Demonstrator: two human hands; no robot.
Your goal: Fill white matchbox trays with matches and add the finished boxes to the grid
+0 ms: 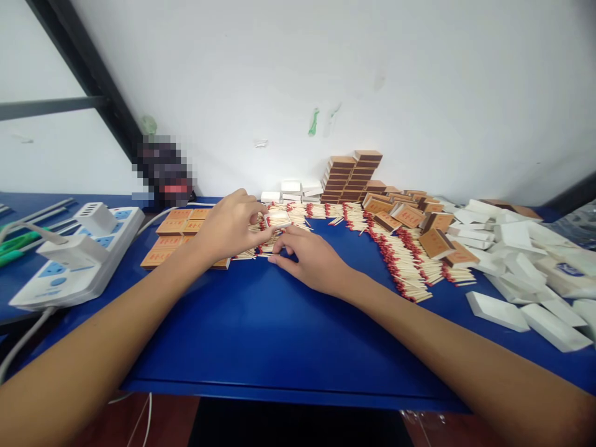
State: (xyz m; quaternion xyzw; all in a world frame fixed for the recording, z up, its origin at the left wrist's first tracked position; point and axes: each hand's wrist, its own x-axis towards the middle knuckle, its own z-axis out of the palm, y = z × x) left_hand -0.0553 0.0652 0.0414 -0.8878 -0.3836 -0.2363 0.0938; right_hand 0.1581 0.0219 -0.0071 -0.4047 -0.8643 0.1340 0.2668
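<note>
My left hand (230, 225) is closed on a small white matchbox tray (278, 218), thumb in front and fingers behind. Pale matchsticks seem to lie in the tray. Just below and to the right, my right hand (310, 256) is curled low over the table, its thumb and fingers drawn together at the edge of the loose matches (249, 253). Whether a match sits in that pinch is too small to make out. Closed orange matchboxes (162, 249) lie in rows beside my left wrist, partly covered by it.
Red-tipped matches (403, 264) spread in a curved band over the blue table (261, 335). Behind stand stacked matchboxes (347, 177); more boxes (410, 216) lie in a heap at right. White trays (516, 248) pile up far right. A white power strip (88, 261) with cables lies left.
</note>
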